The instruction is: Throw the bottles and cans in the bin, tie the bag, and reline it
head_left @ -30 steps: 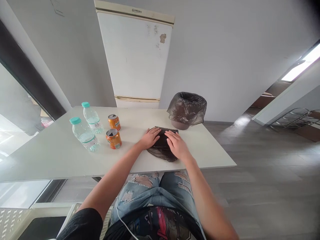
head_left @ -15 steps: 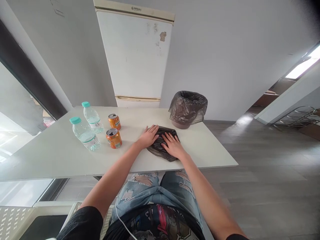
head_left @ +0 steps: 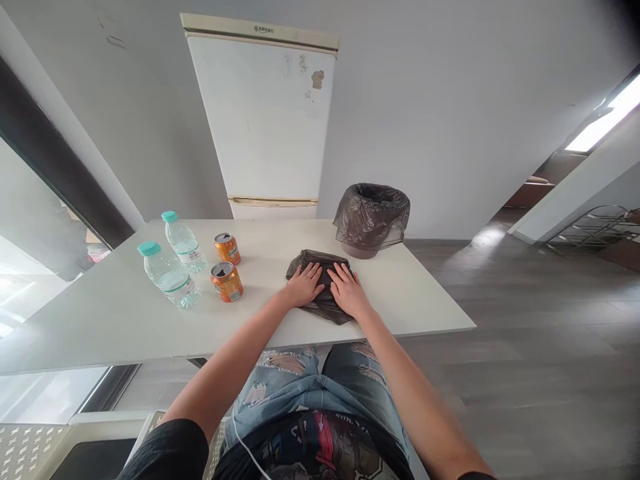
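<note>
A dark plastic garbage bag (head_left: 324, 308) lies flattened and crumpled on the white table near its front edge. My left hand (head_left: 304, 285) rests flat on the bag's left half, fingers stretched out. Opposite it, my right hand (head_left: 349, 291) presses on the right half with its fingers spread. Parts of the bag under both palms are hidden. Just behind and to the right stands a small trash bin (head_left: 361, 252), lined with a similar dark bag (head_left: 373, 217) folded over its rim.
Two orange soda cans (head_left: 227, 283) stand open-topped left of my hands. Beyond them are two clear bottles (head_left: 173, 277) with teal caps. The white table (head_left: 420, 300) ends at the right and in front of me. A white refrigerator (head_left: 265, 120) stands behind it.
My left hand has slid toward me over the bag, uncovering its far left part. The right hand has shifted only slightly. The bottles, cans and bin stay in place on the table.
</note>
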Demonstrator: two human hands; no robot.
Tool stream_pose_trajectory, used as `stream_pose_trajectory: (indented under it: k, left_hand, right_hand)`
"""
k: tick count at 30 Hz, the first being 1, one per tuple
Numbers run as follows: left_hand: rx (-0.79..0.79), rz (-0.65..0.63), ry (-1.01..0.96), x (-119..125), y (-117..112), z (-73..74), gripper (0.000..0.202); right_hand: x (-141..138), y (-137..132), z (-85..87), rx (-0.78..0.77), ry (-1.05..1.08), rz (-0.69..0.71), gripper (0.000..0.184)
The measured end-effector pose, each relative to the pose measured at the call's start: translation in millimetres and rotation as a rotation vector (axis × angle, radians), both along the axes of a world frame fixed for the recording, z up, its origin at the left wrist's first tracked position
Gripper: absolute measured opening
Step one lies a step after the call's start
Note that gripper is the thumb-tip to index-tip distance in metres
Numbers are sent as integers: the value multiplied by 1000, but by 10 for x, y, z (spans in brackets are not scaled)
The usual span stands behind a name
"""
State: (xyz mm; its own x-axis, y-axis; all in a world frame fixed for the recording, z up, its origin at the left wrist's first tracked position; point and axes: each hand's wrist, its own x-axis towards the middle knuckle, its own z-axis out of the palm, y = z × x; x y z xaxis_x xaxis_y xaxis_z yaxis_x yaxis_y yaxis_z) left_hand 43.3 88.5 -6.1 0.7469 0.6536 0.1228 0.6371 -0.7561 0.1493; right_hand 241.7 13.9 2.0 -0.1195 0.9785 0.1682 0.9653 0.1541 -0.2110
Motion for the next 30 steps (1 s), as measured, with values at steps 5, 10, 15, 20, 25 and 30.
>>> stream_pose_trajectory:
  k: [5, 10, 15, 20, 25, 30]
  left_hand:
    - [29, -6, -4, -8, -22, 57, 68]
    - [218, -7, -190, -63, -129, 431, 52]
    - [115, -42, -203, -306, -589, 689, 32]
    - [-4, -153, -87, -566, -1188, 488, 77]
    - [3, -120, -68, -638, -1570, 444, 25]
    - [-139, 2, -255, -624, -1578, 617, 29]
  right_hand:
    - [-39, 23, -6, -77, 11, 24, 60]
    - [53, -150, 247, 240, 183, -33, 51]
    - [390, -678, 391, 141, 352, 84, 49]
    - [517, -1179, 146, -57, 196, 264, 80]
    - [461, -1448, -18, 73, 309, 297, 55]
    - [391, -1480, 106, 159, 594, 194, 38]
